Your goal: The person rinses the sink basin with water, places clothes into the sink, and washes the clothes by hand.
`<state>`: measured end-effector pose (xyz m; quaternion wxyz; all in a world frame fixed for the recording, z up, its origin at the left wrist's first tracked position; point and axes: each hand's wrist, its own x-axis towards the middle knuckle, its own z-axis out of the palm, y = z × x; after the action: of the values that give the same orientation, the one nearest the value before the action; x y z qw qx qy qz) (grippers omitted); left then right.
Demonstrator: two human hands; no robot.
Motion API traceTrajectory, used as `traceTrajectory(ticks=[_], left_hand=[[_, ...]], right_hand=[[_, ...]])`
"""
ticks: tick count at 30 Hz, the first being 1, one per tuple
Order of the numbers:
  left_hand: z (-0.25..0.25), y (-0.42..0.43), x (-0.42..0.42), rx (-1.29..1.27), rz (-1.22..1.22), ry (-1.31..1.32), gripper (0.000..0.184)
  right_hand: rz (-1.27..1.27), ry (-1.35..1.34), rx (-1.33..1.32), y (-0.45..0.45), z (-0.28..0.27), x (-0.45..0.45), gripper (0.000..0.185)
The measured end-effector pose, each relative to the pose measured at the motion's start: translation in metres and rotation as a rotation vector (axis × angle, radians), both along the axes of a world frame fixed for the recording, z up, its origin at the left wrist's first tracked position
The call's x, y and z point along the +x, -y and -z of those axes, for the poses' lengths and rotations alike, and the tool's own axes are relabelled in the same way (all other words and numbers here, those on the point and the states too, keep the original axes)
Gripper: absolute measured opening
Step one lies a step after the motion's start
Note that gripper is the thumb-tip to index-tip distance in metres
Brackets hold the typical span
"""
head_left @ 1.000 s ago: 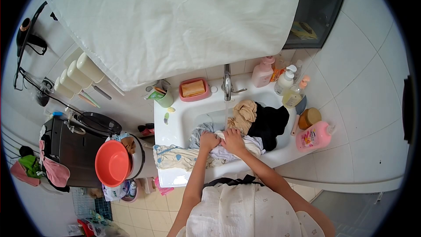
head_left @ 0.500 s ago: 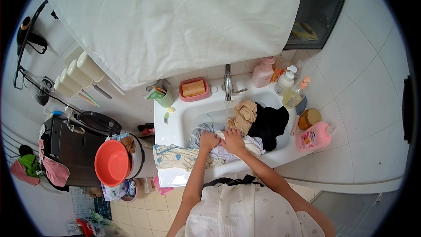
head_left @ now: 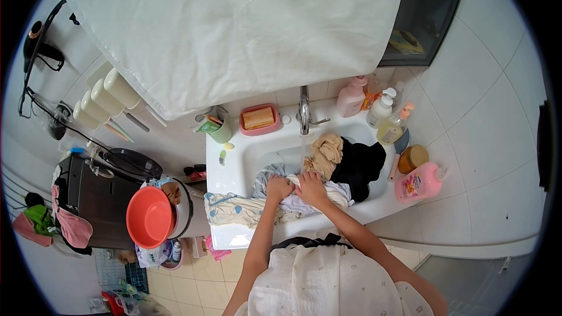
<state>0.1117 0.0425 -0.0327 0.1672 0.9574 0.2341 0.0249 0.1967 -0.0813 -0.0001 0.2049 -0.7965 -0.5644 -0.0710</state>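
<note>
Wet white cloth (head_left: 291, 203) lies at the front of the white sink (head_left: 225, 167). My left hand (head_left: 280, 188) is closed on its left part, beside a grey cloth (head_left: 268, 177). Close by on the right, my right hand (head_left: 311, 188) grips the same whitish bundle. A cream cloth with blue shapes (head_left: 234, 208) drapes over the left front rim. Behind and right of my hands are a beige cloth (head_left: 325, 152) and a black cloth (head_left: 360, 164). Water runs from the faucet (head_left: 303, 111) near the beige cloth.
A soap dish (head_left: 259, 129) and a green cup (head_left: 220, 132) stand on the back left rim. Pump bottles (head_left: 351, 98), a brown jar (head_left: 414, 158) and a pink bottle (head_left: 419, 182) line the right side. An orange-red basin (head_left: 150, 217) is at the left.
</note>
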Motion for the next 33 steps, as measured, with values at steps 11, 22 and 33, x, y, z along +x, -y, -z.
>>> traceTrajectory(ticks=[11, 22, 33], left_hand=[[-0.005, 0.002, -0.002, -0.010, -0.014, -0.019, 0.032], [-0.024, 0.032, -0.044, 0.059, -0.053, 0.310, 0.038], [-0.018, 0.029, -0.022, 0.133, -0.153, 0.344, 0.033]], right_hand=[[-0.032, -0.087, -0.118, 0.007, -0.004, 0.003, 0.040], [-0.301, -0.174, -0.301, 0.048, -0.037, 0.029, 0.071], [-0.261, -0.165, -0.195, 0.037, -0.029, 0.024, 0.069]])
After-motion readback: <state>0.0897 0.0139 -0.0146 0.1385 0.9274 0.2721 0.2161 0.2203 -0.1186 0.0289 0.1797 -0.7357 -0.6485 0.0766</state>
